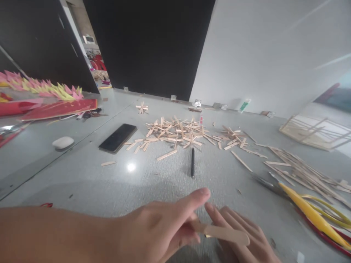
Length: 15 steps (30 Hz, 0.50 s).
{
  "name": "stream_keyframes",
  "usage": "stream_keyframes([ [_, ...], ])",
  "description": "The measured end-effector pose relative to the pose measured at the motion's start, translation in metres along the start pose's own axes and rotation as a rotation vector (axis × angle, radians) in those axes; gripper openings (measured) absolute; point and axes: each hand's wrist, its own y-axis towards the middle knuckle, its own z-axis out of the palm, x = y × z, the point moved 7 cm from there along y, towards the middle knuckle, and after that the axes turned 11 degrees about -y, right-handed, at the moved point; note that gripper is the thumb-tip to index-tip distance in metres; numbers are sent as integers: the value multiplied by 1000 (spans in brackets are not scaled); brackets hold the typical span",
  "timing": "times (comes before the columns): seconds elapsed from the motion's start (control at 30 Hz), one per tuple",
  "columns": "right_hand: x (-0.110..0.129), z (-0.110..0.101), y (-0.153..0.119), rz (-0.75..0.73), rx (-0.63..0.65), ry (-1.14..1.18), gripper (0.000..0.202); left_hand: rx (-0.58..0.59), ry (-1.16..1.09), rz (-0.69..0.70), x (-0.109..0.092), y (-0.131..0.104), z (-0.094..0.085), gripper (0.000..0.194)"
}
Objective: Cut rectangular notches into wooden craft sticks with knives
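Note:
My left hand reaches in from the left, low in the view. Its fingers are closed on a flat wooden craft stick with a rounded end, which points right and passes in front of my right hand. The right hand's fingers are bent together close to the left fingertips, with its thumb hidden. A small yellowish bit shows under the stick; what the right fingers hold, if anything, I cannot make out. Ahead of both hands lies a black pen, apart from them.
Small cut sticks are heaped mid-table, with a phone and white case to their left. Longer sticks and yellow-handled pliers lie right. A stick frame stands beyond. Pink-yellow paper decorations lie far left.

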Motion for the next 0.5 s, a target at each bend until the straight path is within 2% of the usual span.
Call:
stream_keyframes([
  [0.1, 0, -1, 0, 29, -21, 20, 63, 7, -70, -64, 1, 0, -1, 60],
  [0.2, -1, 4, 2, 45, 7, 0, 69, -47, -159, -181, 7, 2, -4, 50],
  [0.37, 2, 3, -6, 33, -106, -24, 70, -18, -397, -386, 18, 5, 5, 40],
  [0.5, -3, 10, -26, 173, -63, -139, 67, -77, -585, -486, 24, 3, 8, 39],
])
